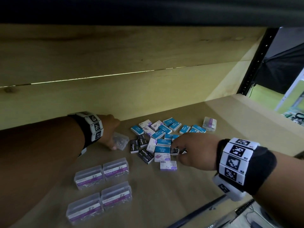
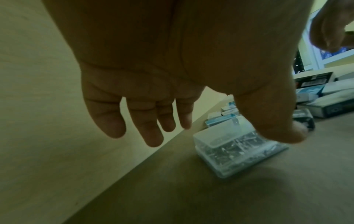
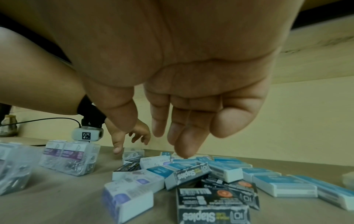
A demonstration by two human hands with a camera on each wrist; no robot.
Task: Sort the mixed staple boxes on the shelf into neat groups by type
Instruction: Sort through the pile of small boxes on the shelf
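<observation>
A mixed pile of small staple boxes lies mid-shelf: blue ones (image 1: pixel 163 142), white-and-purple ones (image 1: pixel 168 165) and black ones (image 1: pixel 134 146). My right hand (image 1: pixel 179 150) hovers over the pile's near right side, fingers hanging straight down and holding nothing. In the right wrist view its fingertips (image 3: pixel 184 151) reach a blue box (image 3: pixel 184 161), with black boxes (image 3: pixel 212 212) just below. My left hand (image 1: pixel 113 139) is spread open over a clear plastic box of metal clips (image 1: pixel 120 142) left of the pile. Its thumb (image 2: pixel 281 131) is at that clear box (image 2: pixel 239 151); the other fingers are clear of it.
Four clear paper-clip boxes (image 1: pixel 102 178) stand in a neat block at the front left. Another clear box (image 1: pixel 209 123) sits behind the pile at the right. The wooden back wall (image 1: pixel 115 96) is close behind my left hand. A black metal upright (image 1: pixel 256 63) marks the shelf's right end.
</observation>
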